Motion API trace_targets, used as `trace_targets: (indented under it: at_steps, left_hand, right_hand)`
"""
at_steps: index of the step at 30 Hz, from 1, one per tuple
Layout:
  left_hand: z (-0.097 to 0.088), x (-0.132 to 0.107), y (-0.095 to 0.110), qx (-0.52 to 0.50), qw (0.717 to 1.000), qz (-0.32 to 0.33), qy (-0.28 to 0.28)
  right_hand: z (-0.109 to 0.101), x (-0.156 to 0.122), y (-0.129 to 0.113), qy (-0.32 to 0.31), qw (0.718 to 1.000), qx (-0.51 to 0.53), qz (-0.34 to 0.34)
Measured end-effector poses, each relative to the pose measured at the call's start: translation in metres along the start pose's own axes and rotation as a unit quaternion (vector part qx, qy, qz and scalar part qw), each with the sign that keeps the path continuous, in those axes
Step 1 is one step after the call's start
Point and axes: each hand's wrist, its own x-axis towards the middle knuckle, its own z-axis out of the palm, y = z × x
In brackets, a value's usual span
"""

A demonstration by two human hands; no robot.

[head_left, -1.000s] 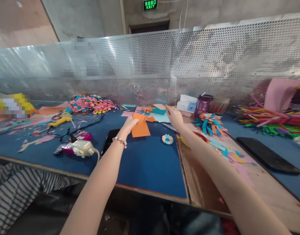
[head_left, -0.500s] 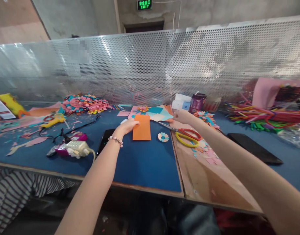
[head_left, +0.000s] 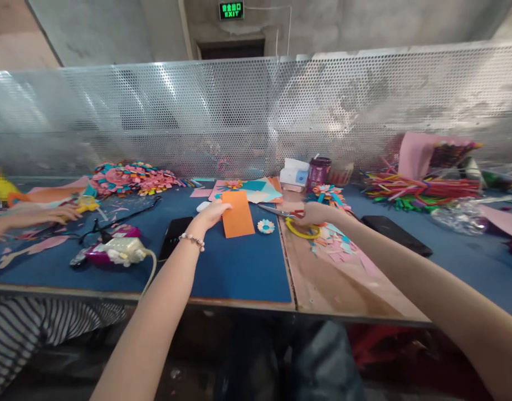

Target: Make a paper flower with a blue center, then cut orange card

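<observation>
My left hand (head_left: 211, 215), with a beaded bracelet at the wrist, pinches an orange sheet of paper (head_left: 238, 215) by its left edge, over the blue mat. My right hand (head_left: 317, 213) is closed over the red handle of a pair of scissors (head_left: 302, 229); the fingertips are partly hidden. The scissors' other loop is yellow, and their blades point left. Between the hands lies a small blue and peach paper flower (head_left: 266, 226). Behind the orange sheet are stacked coloured papers (head_left: 262, 190) with another paper flower on them.
A co-worker's hand (head_left: 50, 214) is at the left, by a yellow glue gun (head_left: 87, 204). A power strip (head_left: 122, 249), a heap of paper flowers (head_left: 132, 177), a purple cup (head_left: 319, 171), paper scraps (head_left: 335, 245), a black phone (head_left: 395, 235) and pipe cleaners (head_left: 423, 188) surround the workspace.
My right hand has come from the coloured papers back to the scissors' handles. The orange sheet has tilted slightly in my left hand. A co-worker's hand has appeared at the left.
</observation>
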Motion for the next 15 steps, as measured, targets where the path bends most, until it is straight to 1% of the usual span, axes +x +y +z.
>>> trace_targets:
  at_steps: [2, 4, 6, 8, 10, 12, 15]
  left_hand:
    - [0.006, -0.004, 0.002, -0.016, 0.999, -0.016, -0.033]
    - [0.015, -0.010, 0.005, -0.036, 0.997, -0.026, -0.069]
    - [0.024, -0.017, 0.010, -0.058, 0.992, -0.033, -0.103]
    - [0.031, -0.024, 0.015, -0.076, 0.987, -0.041, -0.133]
    - [0.036, -0.032, 0.019, -0.091, 0.981, -0.053, -0.164]
    - [0.039, -0.038, 0.022, -0.104, 0.974, -0.063, -0.192]
    - [0.046, -0.044, 0.023, -0.124, 0.967, -0.061, -0.213]
  right_hand:
    - [-0.001, -0.003, -0.010, 0.034, 0.999, -0.010, 0.020]
    - [-0.003, -0.005, -0.019, 0.053, 0.998, -0.003, 0.027]
    - [-0.007, -0.008, -0.027, 0.079, 0.996, 0.021, 0.021]
    - [-0.008, -0.011, -0.032, 0.125, 0.990, 0.062, 0.015]
    - [-0.006, -0.015, -0.037, 0.171, 0.978, 0.119, 0.008]
    - [0.000, -0.017, -0.045, 0.207, 0.961, 0.185, -0.010]
    - [0.016, -0.014, -0.063, 0.236, 0.932, 0.271, -0.053]
